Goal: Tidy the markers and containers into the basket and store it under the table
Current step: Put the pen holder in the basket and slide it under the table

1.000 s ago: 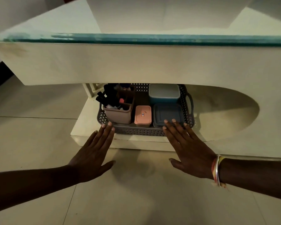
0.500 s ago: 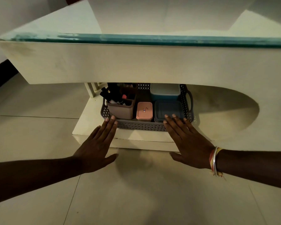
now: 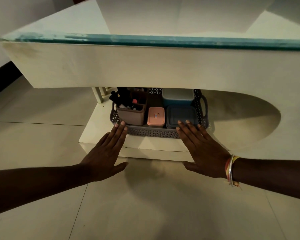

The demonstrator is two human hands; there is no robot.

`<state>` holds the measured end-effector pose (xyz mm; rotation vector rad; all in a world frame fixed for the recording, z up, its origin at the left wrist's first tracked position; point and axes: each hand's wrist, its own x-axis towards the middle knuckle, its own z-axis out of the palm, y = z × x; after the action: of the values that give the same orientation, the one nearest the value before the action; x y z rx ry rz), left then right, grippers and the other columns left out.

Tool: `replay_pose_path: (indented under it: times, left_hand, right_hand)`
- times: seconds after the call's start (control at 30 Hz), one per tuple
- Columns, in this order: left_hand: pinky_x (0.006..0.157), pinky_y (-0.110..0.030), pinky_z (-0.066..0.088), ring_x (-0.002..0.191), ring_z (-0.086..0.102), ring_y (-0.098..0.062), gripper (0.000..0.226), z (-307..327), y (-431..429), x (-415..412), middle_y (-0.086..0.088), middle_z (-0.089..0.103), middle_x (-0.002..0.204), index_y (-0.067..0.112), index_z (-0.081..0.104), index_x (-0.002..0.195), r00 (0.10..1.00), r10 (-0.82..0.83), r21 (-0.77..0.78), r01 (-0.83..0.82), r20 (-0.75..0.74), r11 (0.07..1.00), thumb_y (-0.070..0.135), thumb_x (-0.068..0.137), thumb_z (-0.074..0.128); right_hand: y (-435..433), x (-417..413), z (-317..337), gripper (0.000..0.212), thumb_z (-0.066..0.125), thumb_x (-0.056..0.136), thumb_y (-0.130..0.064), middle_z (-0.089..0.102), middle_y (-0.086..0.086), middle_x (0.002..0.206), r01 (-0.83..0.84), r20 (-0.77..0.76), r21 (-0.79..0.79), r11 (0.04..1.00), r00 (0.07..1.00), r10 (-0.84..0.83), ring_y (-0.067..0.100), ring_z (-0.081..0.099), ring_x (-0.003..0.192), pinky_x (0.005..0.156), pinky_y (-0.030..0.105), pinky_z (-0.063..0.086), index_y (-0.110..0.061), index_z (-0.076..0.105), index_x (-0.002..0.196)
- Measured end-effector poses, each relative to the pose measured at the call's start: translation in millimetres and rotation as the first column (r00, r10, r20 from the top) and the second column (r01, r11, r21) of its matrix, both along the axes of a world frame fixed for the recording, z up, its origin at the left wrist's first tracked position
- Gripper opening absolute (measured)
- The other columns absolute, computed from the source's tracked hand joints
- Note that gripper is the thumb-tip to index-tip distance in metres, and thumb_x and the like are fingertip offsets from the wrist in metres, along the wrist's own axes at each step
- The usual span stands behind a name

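A grey perforated basket sits on the low shelf under the cream table. Inside it stand a beige holder full of dark markers, a small pink-lidded container, a dark grey container and a blue one behind. My left hand lies flat with straight fingers, its tips against the basket's front left corner. My right hand is flat too, fingertips on the front right rim.
The table's thick apron and glass top overhang the shelf. A curved cut-out wall stands right of the basket. A thin white leg is left of it. Tiled floor spreads in front.
The basket has slid further back on the shelf under the table. Both flat hands have followed it forward, staying against its front rim.
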<state>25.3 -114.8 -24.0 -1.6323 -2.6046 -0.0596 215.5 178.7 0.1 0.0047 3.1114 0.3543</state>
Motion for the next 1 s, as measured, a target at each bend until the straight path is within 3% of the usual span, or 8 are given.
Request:
replay_pose_path:
  times: [0.27, 0.83, 1.0]
  left_hand:
    - [0.123, -0.048, 0.015, 0.152, -0.013, -0.026, 0.101, 3.4, 3.7, -2.3, -0.011, -0.018, 0.163, 0.005, -0.011, 0.155, 0.996, 0.008, -0.018, -0.009, -0.089, 1.000, 0.066, 0.091, 0.038]
    - [0.121, -0.045, 0.008, 0.152, -0.013, -0.027, 0.102, -0.2, 6.7, -1.7, -0.011, -0.018, 0.164, 0.007, -0.011, 0.155, 0.996, 0.013, -0.040, -0.016, -0.088, 0.999, 0.066, 0.089, 0.039]
    - [0.123, -0.047, 0.013, 0.151, -0.015, -0.026, 0.103, 1.8, 6.1, -0.5, -0.010, -0.020, 0.163, 0.008, -0.012, 0.155, 0.997, 0.016, -0.043, -0.020, -0.082, 0.999, 0.067, 0.089, 0.040]
  right_hand:
    - [2.0, -0.8, -1.1, 0.104, 0.044, 0.082, -0.069, -0.001, 0.016, 0.163, -0.015, -0.005, 0.024, 1.000, 1.000, 0.015, 0.034, 0.000, 0.151, 0.120, 0.053, 0.018, -0.005, 0.008, 0.155]
    - [7.7, -4.4, 0.2, 0.106, 0.040, 0.082, -0.072, -0.003, 0.017, 0.163, -0.037, -0.012, 0.022, 0.999, 0.999, 0.038, 0.034, 0.000, 0.151, 0.120, 0.053, 0.018, -0.004, 0.006, 0.155]
    - [7.8, -4.5, 2.0, 0.107, 0.042, 0.081, -0.073, -0.001, 0.017, 0.163, -0.037, -0.005, 0.024, 0.999, 0.999, 0.037, 0.034, 0.002, 0.151, 0.120, 0.053, 0.017, -0.004, 0.007, 0.155]
